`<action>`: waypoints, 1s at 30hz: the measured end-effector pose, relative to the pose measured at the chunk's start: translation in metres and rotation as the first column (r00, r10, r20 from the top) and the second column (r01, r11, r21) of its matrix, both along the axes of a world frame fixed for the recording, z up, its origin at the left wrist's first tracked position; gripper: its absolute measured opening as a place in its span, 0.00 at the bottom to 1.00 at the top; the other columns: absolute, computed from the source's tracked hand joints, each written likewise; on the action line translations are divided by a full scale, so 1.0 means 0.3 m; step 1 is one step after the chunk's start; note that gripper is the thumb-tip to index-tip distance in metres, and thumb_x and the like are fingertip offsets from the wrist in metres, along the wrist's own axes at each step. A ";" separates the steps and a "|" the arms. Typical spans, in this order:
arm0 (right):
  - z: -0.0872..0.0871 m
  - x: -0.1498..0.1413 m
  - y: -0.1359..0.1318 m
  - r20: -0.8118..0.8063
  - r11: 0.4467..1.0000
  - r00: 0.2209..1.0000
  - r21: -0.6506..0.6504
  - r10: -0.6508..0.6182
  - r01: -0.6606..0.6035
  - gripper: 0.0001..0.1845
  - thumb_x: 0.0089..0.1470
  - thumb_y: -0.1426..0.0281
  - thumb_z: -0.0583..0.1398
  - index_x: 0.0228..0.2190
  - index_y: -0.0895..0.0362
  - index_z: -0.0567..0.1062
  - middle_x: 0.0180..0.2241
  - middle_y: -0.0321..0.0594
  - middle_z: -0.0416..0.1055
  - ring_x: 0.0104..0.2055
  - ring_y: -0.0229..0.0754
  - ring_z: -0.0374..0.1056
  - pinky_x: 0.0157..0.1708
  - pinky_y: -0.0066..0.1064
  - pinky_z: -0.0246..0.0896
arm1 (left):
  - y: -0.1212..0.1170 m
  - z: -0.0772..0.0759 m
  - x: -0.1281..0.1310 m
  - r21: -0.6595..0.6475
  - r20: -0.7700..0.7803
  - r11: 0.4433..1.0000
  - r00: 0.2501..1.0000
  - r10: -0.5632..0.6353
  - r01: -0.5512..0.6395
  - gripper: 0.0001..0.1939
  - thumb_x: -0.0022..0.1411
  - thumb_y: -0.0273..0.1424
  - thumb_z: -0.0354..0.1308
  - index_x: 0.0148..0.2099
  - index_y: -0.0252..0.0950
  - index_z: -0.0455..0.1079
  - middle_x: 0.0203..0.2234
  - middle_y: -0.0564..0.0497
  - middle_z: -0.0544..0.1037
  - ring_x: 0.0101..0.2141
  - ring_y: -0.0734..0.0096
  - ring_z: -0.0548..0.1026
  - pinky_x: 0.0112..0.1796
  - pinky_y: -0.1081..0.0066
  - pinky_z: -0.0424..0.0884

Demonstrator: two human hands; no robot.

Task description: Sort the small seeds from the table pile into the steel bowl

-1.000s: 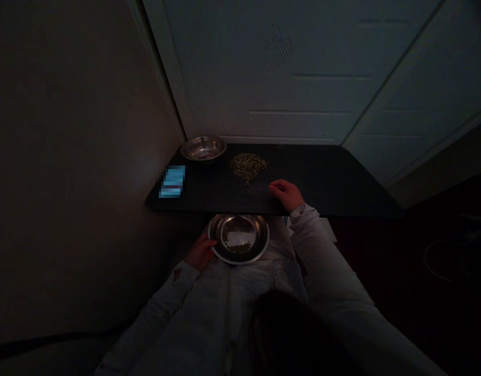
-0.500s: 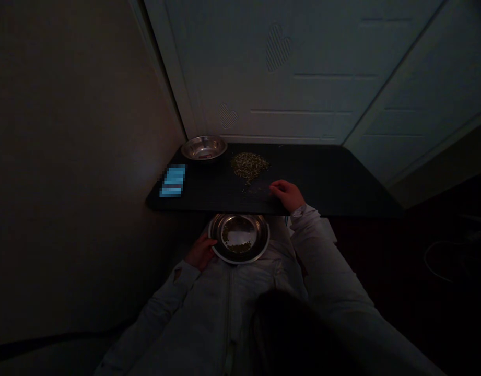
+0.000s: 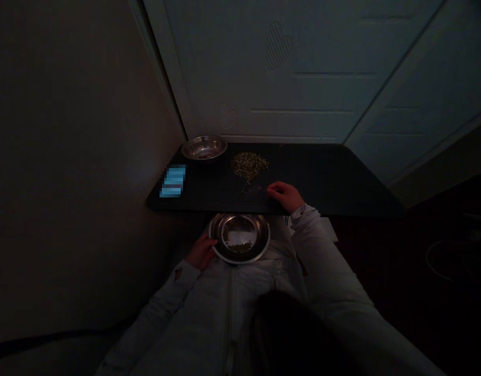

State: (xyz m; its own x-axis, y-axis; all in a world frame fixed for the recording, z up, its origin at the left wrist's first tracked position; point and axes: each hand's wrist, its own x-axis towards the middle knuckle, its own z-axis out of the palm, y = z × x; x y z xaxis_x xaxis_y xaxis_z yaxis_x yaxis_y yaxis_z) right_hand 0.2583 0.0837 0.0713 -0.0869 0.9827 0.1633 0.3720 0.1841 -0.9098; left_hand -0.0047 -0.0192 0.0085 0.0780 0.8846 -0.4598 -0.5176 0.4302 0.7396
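Observation:
My left hand [image 3: 201, 251] grips the left rim of a metal bowl [image 3: 261, 249] at my lap, just below the table edge. Small greenish grains [image 3: 240, 246] lie around the bowl's bottom. Over the dark table [image 3: 326, 172], my right hand [image 3: 286, 195] is closed, thumb and fingers pressed together. Whatever may be in that pinch is too small and dim to make out. Up and to its left lies a pile of small grains [image 3: 249, 164], with a few loose ones trailing toward the front edge.
A second metal bowl [image 3: 204, 148] stands at the table's back left corner. In front of it lies a lit, blurred-out phone-like screen [image 3: 173, 181]. A white panelled door [image 3: 318, 94] rises behind the table, and a wall [image 3: 87, 156] is on the left.
My right hand has shifted slightly left and down over the table. Fewer loose grains show in front of the pile. My left hand and its bowl have hardly moved.

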 end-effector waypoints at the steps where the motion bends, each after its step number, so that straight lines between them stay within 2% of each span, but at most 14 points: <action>1: 0.000 0.001 0.000 0.004 1.000 1.000 -0.001 0.000 0.000 0.11 0.40 0.62 0.58 0.25 0.57 0.71 0.21 0.34 0.70 0.26 0.36 0.65 0.32 0.30 0.57 | -0.001 0.000 0.000 0.003 -0.002 1.000 1.000 -0.003 0.003 0.18 0.37 0.19 0.59 0.36 0.33 0.71 0.27 0.52 0.77 0.28 0.70 0.74 0.30 0.72 0.69; 5: -0.004 0.007 0.002 -0.014 1.000 1.000 0.015 -0.003 0.003 0.11 0.41 0.62 0.58 0.25 0.57 0.70 0.21 0.33 0.69 0.26 0.36 0.64 0.31 0.29 0.56 | -0.002 -0.001 -0.002 0.009 -0.019 1.000 1.000 -0.011 0.011 0.18 0.38 0.20 0.59 0.36 0.33 0.70 0.28 0.51 0.77 0.29 0.69 0.74 0.32 0.71 0.69; 12: -0.004 0.015 0.005 -0.018 0.996 0.996 0.017 -0.090 0.091 0.08 0.40 0.64 0.56 0.21 0.56 0.68 0.17 0.31 0.65 0.23 0.34 0.61 0.27 0.27 0.54 | 0.000 -0.006 0.000 0.022 -0.013 1.000 1.000 -0.014 0.015 0.17 0.37 0.20 0.60 0.36 0.32 0.70 0.26 0.52 0.77 0.28 0.70 0.73 0.32 0.71 0.68; 18: 0.002 0.010 -0.003 0.051 1.000 0.998 -0.006 -0.027 0.027 0.06 0.38 0.66 0.56 0.20 0.56 0.68 0.18 0.32 0.67 0.23 0.35 0.62 0.28 0.27 0.55 | -0.001 -0.004 0.000 0.039 -0.019 0.999 1.000 -0.020 0.021 0.19 0.38 0.20 0.59 0.38 0.34 0.70 0.30 0.50 0.77 0.31 0.68 0.74 0.32 0.71 0.68; 23: 0.005 0.007 -0.008 0.104 1.000 0.994 -0.012 0.022 -0.021 0.06 0.38 0.67 0.56 0.19 0.57 0.69 0.18 0.32 0.67 0.24 0.34 0.61 0.29 0.27 0.55 | -0.001 -0.003 0.002 0.016 -0.028 1.000 1.000 -0.012 0.012 0.16 0.38 0.20 0.59 0.35 0.33 0.71 0.27 0.51 0.77 0.30 0.68 0.74 0.32 0.71 0.68; 30: 0.014 0.010 -0.017 0.011 0.987 0.991 -0.094 0.131 -0.129 0.06 0.36 0.66 0.56 0.19 0.57 0.68 0.16 0.31 0.66 0.22 0.34 0.61 0.28 0.27 0.54 | 0.000 -0.001 0.006 0.000 -0.010 1.000 1.000 0.004 -0.004 0.17 0.37 0.19 0.59 0.35 0.33 0.71 0.27 0.51 0.77 0.29 0.69 0.73 0.31 0.72 0.68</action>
State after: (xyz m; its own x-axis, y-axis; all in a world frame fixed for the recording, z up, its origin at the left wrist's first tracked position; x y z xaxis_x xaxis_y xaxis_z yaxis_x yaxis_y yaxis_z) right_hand 0.2612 0.0788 0.0756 -0.2172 0.9737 0.0695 0.3661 0.1472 -0.9188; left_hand -0.0030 -0.0191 0.0082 0.0693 0.8851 -0.4603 -0.5117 0.4276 0.7452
